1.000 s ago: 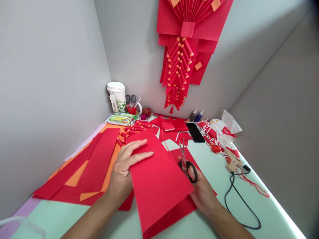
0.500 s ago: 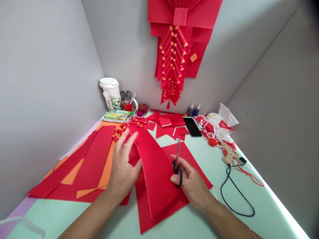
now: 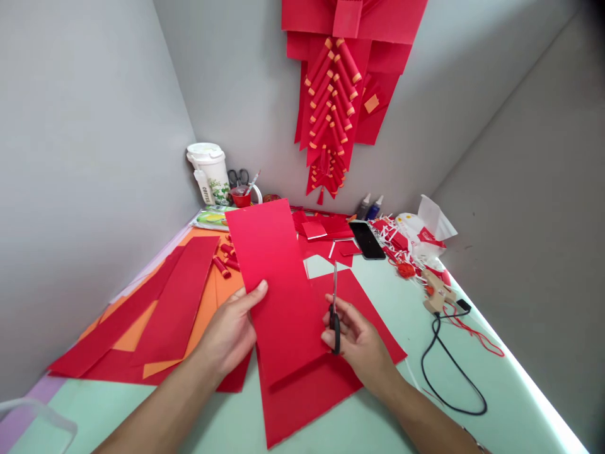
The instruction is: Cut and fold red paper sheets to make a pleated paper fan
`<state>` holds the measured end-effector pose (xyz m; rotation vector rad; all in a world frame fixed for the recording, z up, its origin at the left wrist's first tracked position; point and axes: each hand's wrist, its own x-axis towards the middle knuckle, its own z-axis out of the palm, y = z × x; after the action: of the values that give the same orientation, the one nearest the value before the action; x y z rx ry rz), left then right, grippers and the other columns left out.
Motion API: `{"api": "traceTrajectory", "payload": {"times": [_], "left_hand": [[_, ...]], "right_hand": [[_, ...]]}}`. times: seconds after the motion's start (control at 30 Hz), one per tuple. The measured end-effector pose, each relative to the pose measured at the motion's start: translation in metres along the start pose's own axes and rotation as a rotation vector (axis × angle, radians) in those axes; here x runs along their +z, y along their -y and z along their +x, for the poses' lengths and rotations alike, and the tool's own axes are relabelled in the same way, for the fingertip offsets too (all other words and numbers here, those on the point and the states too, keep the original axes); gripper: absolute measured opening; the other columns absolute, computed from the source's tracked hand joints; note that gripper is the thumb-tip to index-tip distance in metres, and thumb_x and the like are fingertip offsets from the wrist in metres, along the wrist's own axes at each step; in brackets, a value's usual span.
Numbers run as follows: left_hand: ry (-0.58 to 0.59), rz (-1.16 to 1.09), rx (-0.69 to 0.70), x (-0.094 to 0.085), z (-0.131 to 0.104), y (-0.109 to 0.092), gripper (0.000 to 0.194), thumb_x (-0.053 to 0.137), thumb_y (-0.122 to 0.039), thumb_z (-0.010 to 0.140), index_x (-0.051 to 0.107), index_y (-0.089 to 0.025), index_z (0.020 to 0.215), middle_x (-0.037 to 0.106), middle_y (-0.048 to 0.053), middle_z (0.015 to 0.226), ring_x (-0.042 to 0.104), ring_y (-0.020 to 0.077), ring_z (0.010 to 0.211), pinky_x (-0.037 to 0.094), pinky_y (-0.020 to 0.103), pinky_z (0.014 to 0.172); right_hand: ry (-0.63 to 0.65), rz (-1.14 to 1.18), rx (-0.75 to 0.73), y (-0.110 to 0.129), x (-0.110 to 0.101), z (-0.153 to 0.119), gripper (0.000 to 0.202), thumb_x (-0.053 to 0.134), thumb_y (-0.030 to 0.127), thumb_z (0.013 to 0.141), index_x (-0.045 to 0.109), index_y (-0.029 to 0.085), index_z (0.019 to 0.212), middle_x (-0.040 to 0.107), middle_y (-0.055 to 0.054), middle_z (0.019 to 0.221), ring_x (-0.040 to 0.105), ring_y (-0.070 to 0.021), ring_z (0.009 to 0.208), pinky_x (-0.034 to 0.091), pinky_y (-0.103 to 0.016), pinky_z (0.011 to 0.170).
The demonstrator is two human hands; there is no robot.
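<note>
Our left hand (image 3: 235, 329) pinches the red card strip (image 3: 283, 296) by its left edge, tilted above the larger red sheet (image 3: 302, 407); our right hand (image 3: 363, 343) grips scissors (image 3: 336, 333), blades up. Strip looks light, semi-stiff, easily creased: we'd hold long edges, thumb flat.

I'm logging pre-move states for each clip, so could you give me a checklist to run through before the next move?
1. Left hand holding the upper red sheet, thumb on top: ok.
2. Right hand holding the scissors: ok.
3. Scissor tips pointing away from the person: ok.
4. Scissor blades open or closed: cannot tell, seen nearly edge-on.
5. Black cord apart from the lower red sheet: ok.
6. Glue gun hot or cold: cannot tell.
</note>
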<state>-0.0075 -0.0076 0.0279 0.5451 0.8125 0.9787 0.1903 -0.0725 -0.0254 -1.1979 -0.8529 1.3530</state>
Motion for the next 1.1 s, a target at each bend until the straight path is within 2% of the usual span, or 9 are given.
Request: {"api": "traceTrajectory", "payload": {"times": [0.13,0.27,0.47,0.67,0.87,1.1], "left_hand": [[-0.044,-0.043,0.065,-0.008,0.003,-0.015,0.036,0.066,-0.018,0.085,0.064,-0.017,0.121,0.073,0.011,0.114,0.071,0.0274,0.099,0.057,0.039,0.09],[-0.08,-0.057,0.15,-0.014,0.005,-0.027,0.034,0.064,-0.015,0.085,0.065,-0.016,0.119,0.072,0.012,0.116,0.071,0.028,0.099,0.058,0.039,0.088],[-0.14,-0.072,0.241,-0.019,0.005,-0.041,0.032,0.058,-0.014,0.088,0.065,-0.017,0.12,0.071,0.011,0.118,0.072,0.027,0.097,0.061,0.04,0.081],[-0.146,-0.063,0.271,-0.024,0.007,-0.049,0.035,0.056,-0.014,0.09,0.063,-0.016,0.124,0.067,0.014,0.127,0.068,0.0291,0.105,0.058,0.044,0.088],[-0.142,-0.084,0.264,-0.029,0.009,-0.05,0.032,0.055,-0.013,0.09,0.066,-0.016,0.12,0.071,0.01,0.12,0.07,0.0238,0.101,0.058,0.037,0.089],[-0.162,-0.084,0.256,-0.024,0.009,-0.048,0.032,0.055,-0.013,0.09,0.066,-0.016,0.12,0.069,0.01,0.123,0.068,0.0242,0.107,0.058,0.037,0.09]], "right_hand": [[0.068,-0.096,0.004,0.003,-0.003,-0.001,0.055,0.072,0.044,0.079,0.058,0.022,0.128,0.062,-0.003,0.089,0.058,-0.0145,0.074,0.047,-0.028,0.066],[0.177,-0.098,-0.02,0.003,-0.004,-0.002,0.051,0.068,0.047,0.083,0.059,0.02,0.125,0.061,-0.002,0.083,0.053,-0.0123,0.068,0.044,-0.027,0.066],[0.274,-0.07,0.061,0.004,-0.004,-0.005,0.044,0.068,0.041,0.084,0.061,0.02,0.122,0.058,-0.001,0.08,0.049,-0.011,0.064,0.041,-0.025,0.059],[0.36,-0.056,0.07,-0.003,-0.008,-0.007,0.038,0.066,0.029,0.085,0.063,0.022,0.122,0.058,0.0,0.079,0.049,-0.0093,0.064,0.041,-0.024,0.063],[0.36,-0.066,0.14,-0.004,-0.007,-0.008,0.04,0.069,0.024,0.081,0.063,0.02,0.12,0.058,0.0,0.079,0.048,-0.0085,0.064,0.04,-0.023,0.062],[0.352,-0.117,0.17,0.0,-0.004,-0.01,0.042,0.069,0.025,0.081,0.063,0.02,0.122,0.058,-0.001,0.082,0.051,-0.0101,0.071,0.041,-0.024,0.066]]}}
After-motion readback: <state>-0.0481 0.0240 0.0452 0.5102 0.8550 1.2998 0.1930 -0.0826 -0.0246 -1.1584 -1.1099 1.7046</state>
